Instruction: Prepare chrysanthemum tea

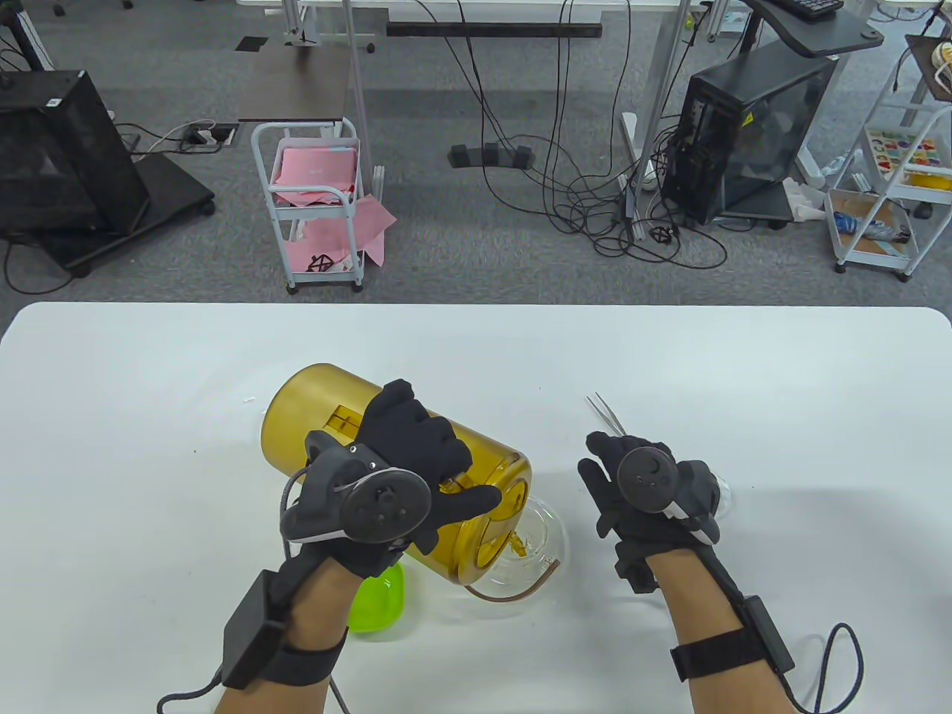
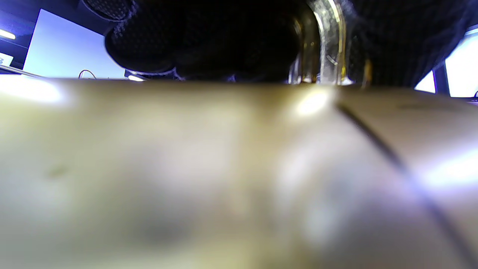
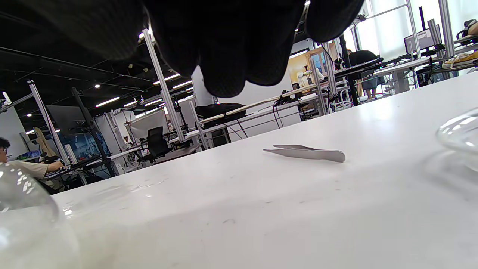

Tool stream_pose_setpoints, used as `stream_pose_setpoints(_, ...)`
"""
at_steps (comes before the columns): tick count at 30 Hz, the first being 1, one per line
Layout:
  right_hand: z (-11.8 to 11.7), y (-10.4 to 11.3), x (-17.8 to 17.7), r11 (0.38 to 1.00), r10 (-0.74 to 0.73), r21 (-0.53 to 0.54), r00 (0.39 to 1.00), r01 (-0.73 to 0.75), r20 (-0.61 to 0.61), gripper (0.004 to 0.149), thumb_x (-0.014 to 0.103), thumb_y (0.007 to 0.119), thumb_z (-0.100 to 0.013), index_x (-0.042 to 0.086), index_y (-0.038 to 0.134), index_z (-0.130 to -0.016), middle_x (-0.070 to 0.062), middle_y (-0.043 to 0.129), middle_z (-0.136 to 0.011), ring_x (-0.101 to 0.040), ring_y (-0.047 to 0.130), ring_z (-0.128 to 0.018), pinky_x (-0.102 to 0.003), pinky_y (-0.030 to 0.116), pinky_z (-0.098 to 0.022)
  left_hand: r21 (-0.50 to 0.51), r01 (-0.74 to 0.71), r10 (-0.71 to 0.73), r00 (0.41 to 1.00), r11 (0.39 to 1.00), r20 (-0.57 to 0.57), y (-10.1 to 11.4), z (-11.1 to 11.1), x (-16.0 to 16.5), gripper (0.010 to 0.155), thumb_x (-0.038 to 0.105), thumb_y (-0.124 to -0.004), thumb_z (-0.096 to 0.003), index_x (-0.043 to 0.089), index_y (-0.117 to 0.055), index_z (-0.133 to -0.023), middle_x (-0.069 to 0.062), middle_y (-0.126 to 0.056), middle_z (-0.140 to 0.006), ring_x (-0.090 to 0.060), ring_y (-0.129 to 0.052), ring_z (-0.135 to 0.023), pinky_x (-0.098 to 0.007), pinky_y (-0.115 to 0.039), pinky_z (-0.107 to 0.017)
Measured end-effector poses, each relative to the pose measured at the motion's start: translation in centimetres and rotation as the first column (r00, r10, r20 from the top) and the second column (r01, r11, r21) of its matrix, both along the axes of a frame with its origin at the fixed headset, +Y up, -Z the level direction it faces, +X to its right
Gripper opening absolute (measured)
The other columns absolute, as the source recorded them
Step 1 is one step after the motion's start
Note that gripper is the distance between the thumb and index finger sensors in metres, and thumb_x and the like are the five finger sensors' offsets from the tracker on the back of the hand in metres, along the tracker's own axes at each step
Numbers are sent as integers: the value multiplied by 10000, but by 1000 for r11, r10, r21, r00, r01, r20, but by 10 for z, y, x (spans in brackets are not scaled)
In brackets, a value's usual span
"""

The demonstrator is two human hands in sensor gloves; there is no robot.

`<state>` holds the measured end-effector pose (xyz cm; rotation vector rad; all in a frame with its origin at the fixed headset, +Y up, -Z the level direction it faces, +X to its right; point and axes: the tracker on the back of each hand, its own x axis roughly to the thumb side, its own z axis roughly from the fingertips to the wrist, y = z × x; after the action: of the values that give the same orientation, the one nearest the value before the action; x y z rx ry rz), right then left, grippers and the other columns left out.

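Amber jug [image 1: 416,461] tilted in left hand [image 1: 394,476] (grip clamped on handle); right hand [image 1: 647,491] loose.

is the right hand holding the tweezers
No, the tweezers lie on the table, apart from the right hand.

Both hands are clad in black knit sensor gloves. A dark grey round tracker w/ small buttons is strapped to the back of the left hand [image 1: 401,476]; a similar disc w/ a pale crescent mark and white trim is carried on the right hand [image 1: 647,494]. Black box units are strapped to both forearms by wide bands, w/ black cables looped from each.
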<state>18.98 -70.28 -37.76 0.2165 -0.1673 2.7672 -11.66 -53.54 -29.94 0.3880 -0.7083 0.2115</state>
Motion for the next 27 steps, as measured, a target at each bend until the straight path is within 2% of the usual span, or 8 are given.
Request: stream_pose_setpoints(27,0,0,0,1000,0,0,1000,0,0,558,552,676,-566,277,684,-1051,-26,763,-1018,-361,758,-1015,-661,512,-734,7,6,-6,1000,1000,1,1,3,2,510,707,-914,-445,224,-995,-585,-59,-1014,-541,-357,-896,-595,-706,-445,-769)
